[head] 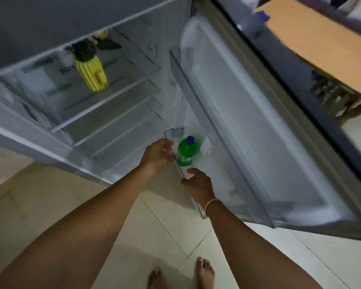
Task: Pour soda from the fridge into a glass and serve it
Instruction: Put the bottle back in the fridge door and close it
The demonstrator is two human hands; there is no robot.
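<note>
A green soda bottle [187, 152] with a blue cap stands in the lowest bin [193, 197] of the open fridge door [248, 122]. My left hand [157, 154] reaches in from the left, and its fingertips touch the bottle's side over the bin's clear wall. My right hand [199, 185] is just below the bottle, with its fingers resting on the front rim of the bin. Neither hand wraps around the bottle. No glass is in view.
Inside the fridge, glass shelves [104, 113] are mostly bare; a yellow pineapple-shaped item [93, 73] hangs near the top. A long upper door bin [217, 132] juts out above the bottle. A cardboard sheet [321, 44] lies beyond the door. My bare feet [181, 274] stand on pale floor tiles.
</note>
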